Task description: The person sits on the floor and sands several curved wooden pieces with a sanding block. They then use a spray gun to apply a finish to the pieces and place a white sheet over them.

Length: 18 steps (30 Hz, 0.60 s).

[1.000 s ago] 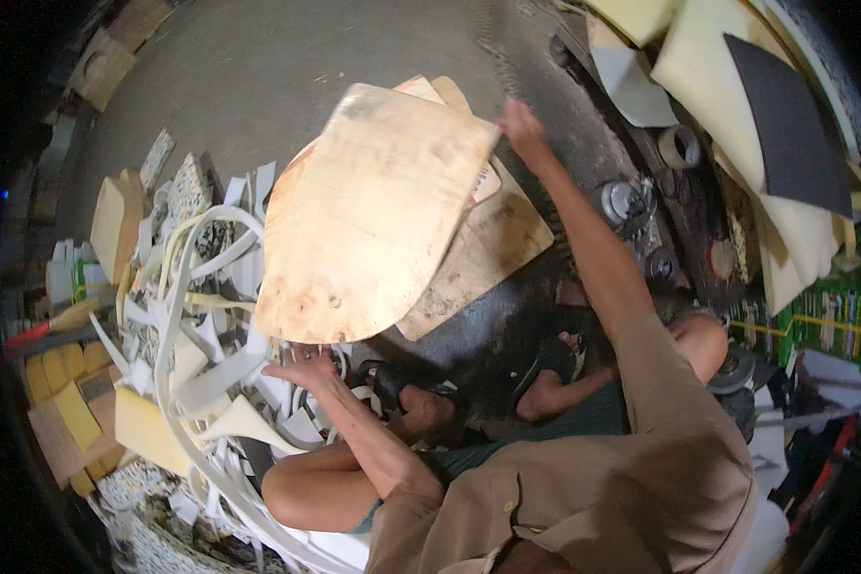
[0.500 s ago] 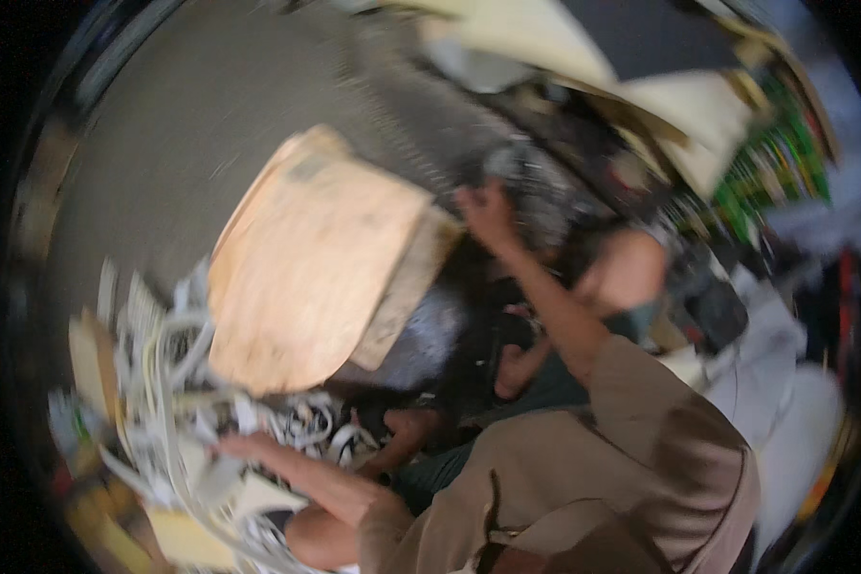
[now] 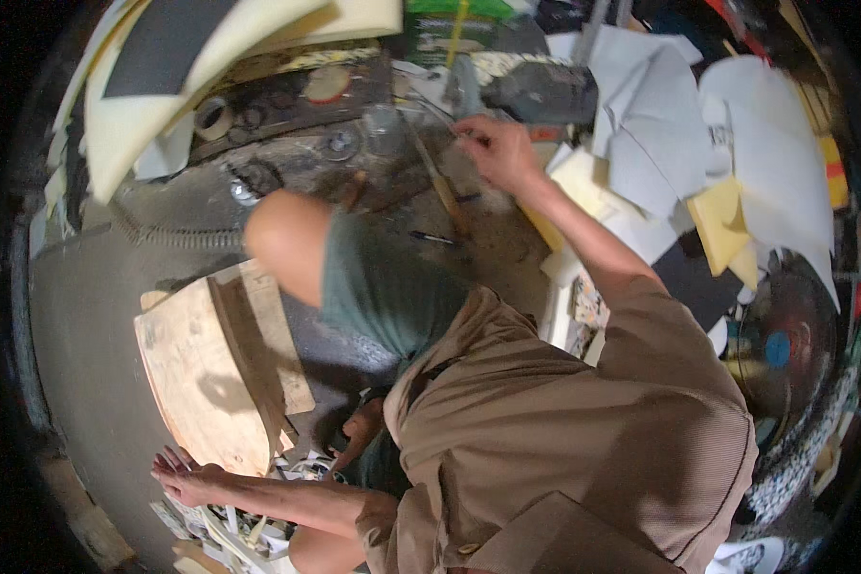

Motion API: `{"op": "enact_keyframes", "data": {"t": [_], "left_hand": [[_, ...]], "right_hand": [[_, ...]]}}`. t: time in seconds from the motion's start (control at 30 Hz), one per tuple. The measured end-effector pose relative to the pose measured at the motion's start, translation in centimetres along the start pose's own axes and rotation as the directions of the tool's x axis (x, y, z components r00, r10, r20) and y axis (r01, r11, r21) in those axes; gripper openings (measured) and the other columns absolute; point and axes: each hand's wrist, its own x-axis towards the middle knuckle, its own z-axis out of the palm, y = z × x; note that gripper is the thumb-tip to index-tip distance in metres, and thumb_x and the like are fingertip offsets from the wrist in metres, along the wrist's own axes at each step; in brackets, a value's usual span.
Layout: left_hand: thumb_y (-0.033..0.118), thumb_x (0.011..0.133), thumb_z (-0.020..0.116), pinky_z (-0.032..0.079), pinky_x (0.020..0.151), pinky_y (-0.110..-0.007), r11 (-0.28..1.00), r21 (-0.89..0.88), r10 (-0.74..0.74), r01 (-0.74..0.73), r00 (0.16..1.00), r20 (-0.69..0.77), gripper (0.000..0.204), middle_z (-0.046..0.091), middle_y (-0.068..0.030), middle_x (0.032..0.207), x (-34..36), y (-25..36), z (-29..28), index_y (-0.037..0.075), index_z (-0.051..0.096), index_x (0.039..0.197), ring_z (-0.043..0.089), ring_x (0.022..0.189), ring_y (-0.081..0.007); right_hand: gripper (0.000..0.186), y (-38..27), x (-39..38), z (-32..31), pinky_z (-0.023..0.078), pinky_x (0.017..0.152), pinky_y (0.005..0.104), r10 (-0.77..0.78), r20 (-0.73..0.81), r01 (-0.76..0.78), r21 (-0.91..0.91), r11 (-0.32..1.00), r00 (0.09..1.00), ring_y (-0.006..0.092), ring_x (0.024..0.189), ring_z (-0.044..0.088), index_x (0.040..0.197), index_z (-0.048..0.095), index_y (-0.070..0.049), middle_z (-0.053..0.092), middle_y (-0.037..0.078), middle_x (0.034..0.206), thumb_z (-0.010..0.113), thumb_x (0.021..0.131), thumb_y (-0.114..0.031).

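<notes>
My left hand point(image 3: 187, 478) has its fingers spread beside the lower edge of the stacked, curved plywood panels point(image 3: 196, 368), which lie on the floor at the lower left. My right hand point(image 3: 496, 153) is raised at upper centre, fingers curled by some thin metal pieces, near a dark grey bag-like object point(image 3: 540, 91); what it holds, if anything, I cannot make out. Below it lie a long tool with a wooden handle point(image 3: 445, 201) and a small pen-like item point(image 3: 430, 236). My bent knee point(image 3: 287, 239) is between the panels and these tools.
Cream foam sheets point(image 3: 115, 134) and a tape roll point(image 3: 210, 117) are at upper left. White sheets point(image 3: 655, 143) and yellow foam pieces point(image 3: 717, 225) pile at right. A ribbed hose point(image 3: 187, 237) crosses the concrete floor point(image 3: 86, 325). Foam offcuts point(image 3: 239, 536) lie at lower left.
The view has swung rightward, with the plywood now lower left. My right hand has left the stack's edge and reached toward the clutter on my right; my left hand stays by the stack.
</notes>
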Motion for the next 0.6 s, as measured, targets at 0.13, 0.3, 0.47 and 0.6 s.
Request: {"op": "enact_keyframes", "data": {"t": [0.13, 0.3, 0.47, 0.6], "left_hand": [[0.031, 0.1, 0.058, 0.059, 0.089, -0.047, 0.999, 0.044, -0.025, 0.023, 0.997, 0.067, 0.048, 0.064, -0.0243, 0.122, -3.2, 1.9, 2.1, -0.013, 0.058, 0.119, 0.065, 0.11, -0.0387], [0.029, 0.103, 0.053, 0.06, 0.09, -0.048, 0.996, 0.087, 0.012, -0.032, 0.974, 0.225, 0.049, 0.062, -0.0293, 0.12, -6.4, 3.7, 4.6, -0.016, 0.052, 0.124, 0.064, 0.111, -0.0404], [0.034, 0.101, 0.057, 0.057, 0.093, -0.049, 1.0, 0.025, -0.016, 0.009, 0.955, 0.295, 0.051, 0.064, -0.0244, 0.122, -7.6, 5.1, 6.9, -0.011, 0.054, 0.124, 0.063, 0.115, -0.0378], [0.036, 0.1, 0.057, 0.055, 0.096, -0.047, 0.999, 0.051, -0.015, -0.004, 0.931, 0.365, 0.051, 0.064, -0.0211, 0.123, -8.1, 4.5, 8.0, -0.009, 0.055, 0.124, 0.062, 0.117, -0.0345]], "right_hand": [[0.028, 14.7, -5.3, -2.8, 0.053, 0.082, 0.0485, 0.254, -0.049, -0.256, -0.337, 0.906, 0.966, 0.0397, 0.092, 0.068, 0.101, 0.068, 0.0, 0.07, 0.023, 0.095, 0.065, 0.088, -0.025], [0.045, 24.2, -17.0, 0.8, 0.053, 0.089, 0.0483, 0.493, 0.25, -0.244, -0.634, 0.734, 0.833, 0.0393, 0.099, 0.066, 0.107, 0.066, 0.001, 0.069, 0.024, 0.097, 0.062, 0.09, -0.041], [0.069, 25.4, -20.4, 1.0, 0.057, 0.071, 0.0428, 0.717, 0.07, -0.72, 0.023, 0.694, 0.693, 0.0294, 0.092, 0.066, 0.126, 0.054, 0.003, 0.064, 0.023, 0.103, 0.063, 0.088, -0.055], [0.083, 26.4, -16.1, -3.8, 0.055, 0.055, 0.0418, 0.904, -0.112, -0.49, 0.809, 0.325, 0.413, 0.0269, 0.068, 0.061, 0.129, 0.044, 0.007, 0.059, 0.017, 0.085, 0.061, 0.089, -0.063]]}}
